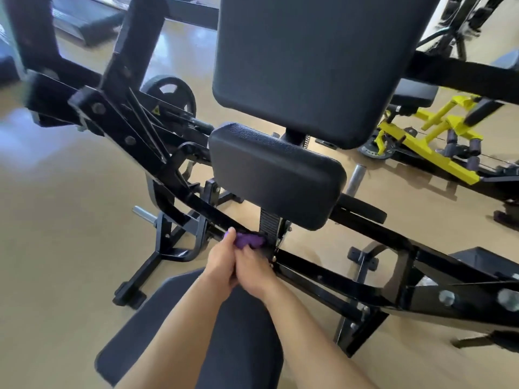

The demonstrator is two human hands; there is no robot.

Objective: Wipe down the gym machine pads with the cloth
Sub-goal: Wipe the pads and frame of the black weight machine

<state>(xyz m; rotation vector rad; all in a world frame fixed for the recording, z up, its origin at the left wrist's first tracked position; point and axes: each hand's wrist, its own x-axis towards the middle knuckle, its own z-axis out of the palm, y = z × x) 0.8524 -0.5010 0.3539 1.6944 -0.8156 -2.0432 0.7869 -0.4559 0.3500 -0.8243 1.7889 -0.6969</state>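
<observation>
Left hand [222, 258] and right hand [254, 269] are pressed together, both gripping the purple cloth [248, 240]. It's bunched up just under the lower pad [275, 175].

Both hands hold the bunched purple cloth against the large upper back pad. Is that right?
Not quite. In the head view the left hand and right hand hold the bunched purple cloth low down by the black frame bar, just under the smaller pad. The large upper back pad is well above them, untouched.
</observation>
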